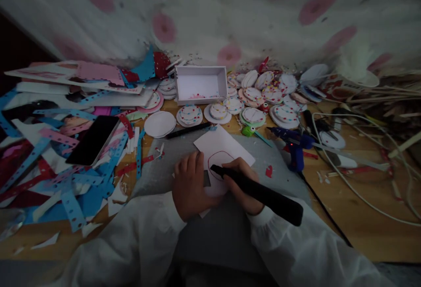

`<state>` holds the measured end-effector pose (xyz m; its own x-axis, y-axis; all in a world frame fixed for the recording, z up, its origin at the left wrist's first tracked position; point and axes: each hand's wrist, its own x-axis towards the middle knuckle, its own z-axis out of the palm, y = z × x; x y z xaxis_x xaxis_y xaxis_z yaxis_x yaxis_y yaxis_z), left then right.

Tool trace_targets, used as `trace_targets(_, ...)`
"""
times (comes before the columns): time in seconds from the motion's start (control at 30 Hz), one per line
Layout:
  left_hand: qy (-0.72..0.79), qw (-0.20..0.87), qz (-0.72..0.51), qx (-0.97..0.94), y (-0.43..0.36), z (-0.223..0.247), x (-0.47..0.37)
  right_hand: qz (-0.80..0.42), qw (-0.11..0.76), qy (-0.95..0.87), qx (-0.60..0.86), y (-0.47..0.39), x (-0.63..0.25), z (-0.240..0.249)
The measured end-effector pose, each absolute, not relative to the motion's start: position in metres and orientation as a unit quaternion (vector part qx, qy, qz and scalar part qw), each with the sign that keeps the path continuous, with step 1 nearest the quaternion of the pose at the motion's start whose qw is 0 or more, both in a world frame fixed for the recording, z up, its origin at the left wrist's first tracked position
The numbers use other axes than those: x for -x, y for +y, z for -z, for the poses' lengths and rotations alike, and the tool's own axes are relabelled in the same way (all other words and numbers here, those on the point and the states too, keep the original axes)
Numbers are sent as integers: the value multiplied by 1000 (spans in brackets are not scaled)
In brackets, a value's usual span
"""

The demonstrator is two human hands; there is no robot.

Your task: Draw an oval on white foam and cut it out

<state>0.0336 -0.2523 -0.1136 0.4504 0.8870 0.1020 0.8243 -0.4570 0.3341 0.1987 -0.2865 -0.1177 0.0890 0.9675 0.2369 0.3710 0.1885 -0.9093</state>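
Note:
A white sheet of paper (240, 146) lies on the grey mat (154, 181), with a dark red circle drawn on it. My left hand (189, 188) rests flat over the paper's left side, fingers stretched and close together, thumb pointing right. In my right hand (245, 186) is a thick black pen-shaped tool (266, 197), its back end slanting down to the right. Its tip is inside the circle's left part; whether it touches the paper I cannot tell. My fingers hide part of the sheet.
Paper scraps (75, 177) and a phone (94, 140) cover the left. Behind the mat stand a white box (201, 100), white paper discs (160, 123) and several layered dotted discs (190, 114). A blue glue gun (296, 153) and a looping white cable (348, 195) occupy the right.

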Motion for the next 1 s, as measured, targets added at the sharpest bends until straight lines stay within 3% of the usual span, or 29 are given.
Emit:
trace_targets(0.27,509,135,-131,-840,-251,113,-34,-224,414,-706,529,-287,-198,117)
trace_targets(1.0,509,128,-130,-841,-252,113,-35,-186,422,-731,503,-287,-195,116)
